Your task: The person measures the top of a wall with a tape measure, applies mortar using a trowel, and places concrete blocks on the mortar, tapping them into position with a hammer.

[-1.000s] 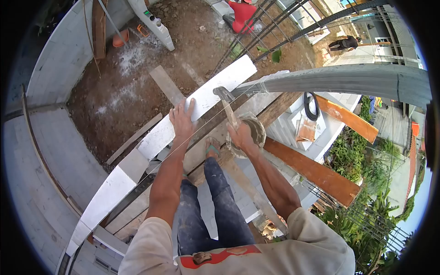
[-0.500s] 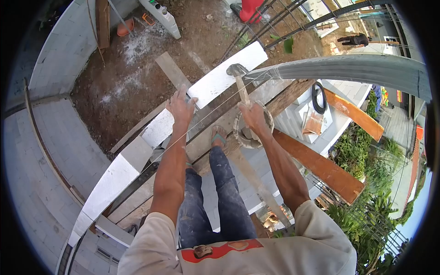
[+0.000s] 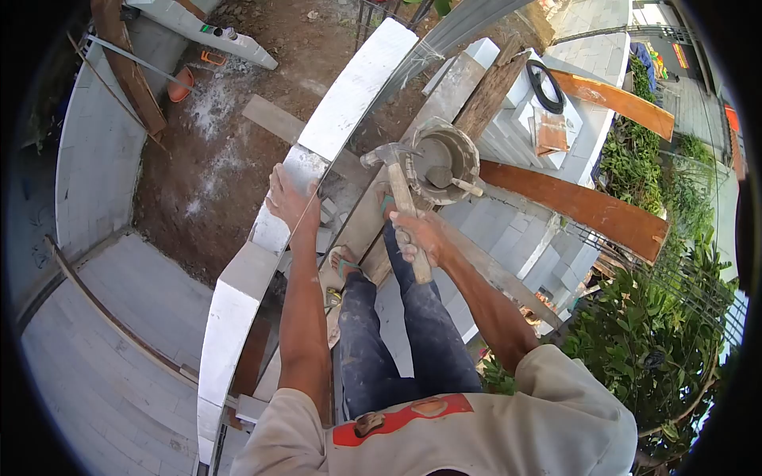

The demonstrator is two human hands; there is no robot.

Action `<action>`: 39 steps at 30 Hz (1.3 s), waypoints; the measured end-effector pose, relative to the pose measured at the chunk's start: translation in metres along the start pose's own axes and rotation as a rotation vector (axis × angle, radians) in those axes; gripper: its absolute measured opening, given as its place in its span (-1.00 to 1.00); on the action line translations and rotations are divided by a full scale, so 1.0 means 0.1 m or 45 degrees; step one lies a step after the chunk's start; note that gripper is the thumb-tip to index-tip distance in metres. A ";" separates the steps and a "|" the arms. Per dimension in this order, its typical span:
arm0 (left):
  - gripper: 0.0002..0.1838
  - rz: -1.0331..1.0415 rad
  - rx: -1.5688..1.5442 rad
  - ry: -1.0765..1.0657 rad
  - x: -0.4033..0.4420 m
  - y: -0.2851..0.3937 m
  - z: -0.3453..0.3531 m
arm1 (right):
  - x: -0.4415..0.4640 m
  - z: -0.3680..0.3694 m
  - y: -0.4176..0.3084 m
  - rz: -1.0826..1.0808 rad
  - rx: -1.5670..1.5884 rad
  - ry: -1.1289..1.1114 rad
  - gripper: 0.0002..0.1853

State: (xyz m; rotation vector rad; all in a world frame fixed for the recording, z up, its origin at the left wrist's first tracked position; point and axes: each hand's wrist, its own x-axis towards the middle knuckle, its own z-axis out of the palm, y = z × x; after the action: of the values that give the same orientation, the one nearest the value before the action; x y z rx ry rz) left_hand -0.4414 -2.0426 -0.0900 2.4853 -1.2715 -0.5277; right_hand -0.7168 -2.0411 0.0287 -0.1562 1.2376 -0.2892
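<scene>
My right hand (image 3: 421,238) is wrapped round the wooden handle of a claw hammer (image 3: 397,178), whose metal head is up beside a mortar bucket (image 3: 444,163). Inside the bucket lies a trowel (image 3: 456,182) with its handle over the rim. My left hand (image 3: 292,198) rests on the lower part of the wall top, fingers apart, just below the end of a long white block (image 3: 357,91). A taut string passes close by my left wrist. Below that hand the white wall (image 3: 230,317) curves toward the bottom.
Planks (image 3: 373,230) lie under my feet. Orange boards (image 3: 579,198) extend to the right, near stacked blocks holding a black coil (image 3: 546,86). Beyond the wall are a dirt floor (image 3: 186,230), an orange bowl (image 3: 181,85) and a leaning board (image 3: 127,71). Rebar and a grey post stand at the top.
The view has turned. My right hand has drawn the hammer off the white block, back toward my body. My left hand has moved down from the block's end. The people have left view.
</scene>
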 end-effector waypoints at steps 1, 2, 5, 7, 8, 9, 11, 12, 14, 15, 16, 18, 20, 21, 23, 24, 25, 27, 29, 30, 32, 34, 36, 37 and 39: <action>0.03 0.001 0.000 -0.002 -0.06 -0.06 -0.04 | -0.10 -0.03 0.26 -0.043 -0.063 0.059 -0.67; 0.06 0.021 0.042 -0.030 -0.09 -0.12 -0.11 | -0.21 -0.07 0.49 -0.084 -0.153 0.102 -0.67; 0.14 0.039 0.082 -0.080 -0.16 -0.22 -0.30 | -0.70 -0.05 0.89 -0.184 -0.376 0.170 -0.66; 0.18 0.031 0.071 -0.097 -0.17 -0.25 -0.39 | -1.06 0.04 0.89 -0.249 -0.518 0.190 -0.64; 0.21 0.036 0.098 -0.166 -0.15 -0.25 -0.41 | -1.23 0.11 0.80 -0.360 -0.590 0.198 -0.60; 0.25 0.035 0.118 -0.229 -0.12 -0.25 -0.42 | -1.34 0.17 0.64 -0.475 -0.669 0.198 -0.55; 0.25 -0.022 0.095 -0.178 -0.10 -0.26 -0.40 | -1.43 0.33 0.16 -0.632 -0.789 0.083 -0.53; 0.22 -0.040 0.062 -0.164 -0.09 -0.26 -0.38 | -1.46 0.45 -0.12 -0.782 -0.848 -0.008 -0.50; 0.02 -0.038 -0.038 -0.077 -0.05 -0.35 -0.33 | -1.37 0.88 -0.67 -1.036 -1.170 0.142 -0.38; 0.02 -0.071 -0.054 -0.046 -0.02 -0.40 -0.30 | -1.29 1.10 -0.94 -1.164 -1.276 0.189 -0.39; -0.08 -0.103 -0.073 -0.029 0.02 -0.44 -0.25 | -1.19 1.32 -1.19 -1.259 -1.369 0.189 -0.39; -0.36 -0.126 -0.079 0.061 0.08 -0.47 -0.18 | -0.92 1.77 -1.68 -1.403 -1.551 0.194 -0.39; -0.41 -0.135 -0.069 0.145 0.15 -0.51 -0.03 | -0.50 2.15 -2.10 -1.413 -1.764 0.183 -0.38; -0.47 -0.112 -0.035 0.215 0.19 -0.53 0.06 | -0.21 2.31 -2.27 -1.357 -1.890 0.173 -0.37; -0.54 -0.166 -0.051 0.236 0.23 -0.48 0.06 | 0.49 2.59 -2.51 -1.127 -2.165 0.127 -0.33; -0.61 -0.195 -0.057 0.247 0.23 -0.46 0.03 | 0.81 2.68 -2.55 -1.004 -2.281 0.066 -0.33; -0.61 -0.216 -0.059 0.251 0.24 -0.44 0.01 | 1.12 2.76 -2.60 -0.881 -2.393 -0.001 -0.33; -0.70 -0.224 -0.063 0.270 0.29 -0.43 0.00 | 1.52 2.95 -2.60 -0.613 -2.455 -0.031 -0.32; -0.71 -0.238 -0.072 0.254 0.31 -0.43 0.00 | 2.01 2.86 -2.57 -0.772 -2.914 -0.407 -0.36; -0.72 -0.243 -0.076 0.232 0.31 -0.43 0.01 | 2.23 2.82 -2.54 -0.833 -3.051 -0.545 -0.37; -0.72 -0.241 -0.084 0.238 0.30 -0.44 0.03 | 2.54 2.72 -2.48 -0.599 -3.037 -0.607 -0.41; -0.71 -0.237 -0.092 0.249 0.32 -0.43 0.03 | 2.73 2.63 -2.46 -0.585 -2.987 -0.689 -0.55; -0.71 -0.239 -0.072 0.249 0.32 -0.43 0.04 | 2.88 2.55 -2.43 -0.642 -2.940 -0.752 -0.63; -0.71 -0.240 -0.071 0.245 0.32 -0.43 0.04 | 2.96 2.52 -2.40 -0.630 -2.809 -0.629 -0.58; -0.72 -0.202 -0.024 0.289 0.32 -0.44 0.05 | 3.14 2.44 -2.32 -0.609 -2.667 -0.512 -0.49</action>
State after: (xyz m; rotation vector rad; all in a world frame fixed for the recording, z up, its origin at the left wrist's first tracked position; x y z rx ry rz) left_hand -0.3948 -2.0446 -0.1190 2.5576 -0.9855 -0.2805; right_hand -0.4238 -2.3661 -0.1142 -2.1761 0.6021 0.7308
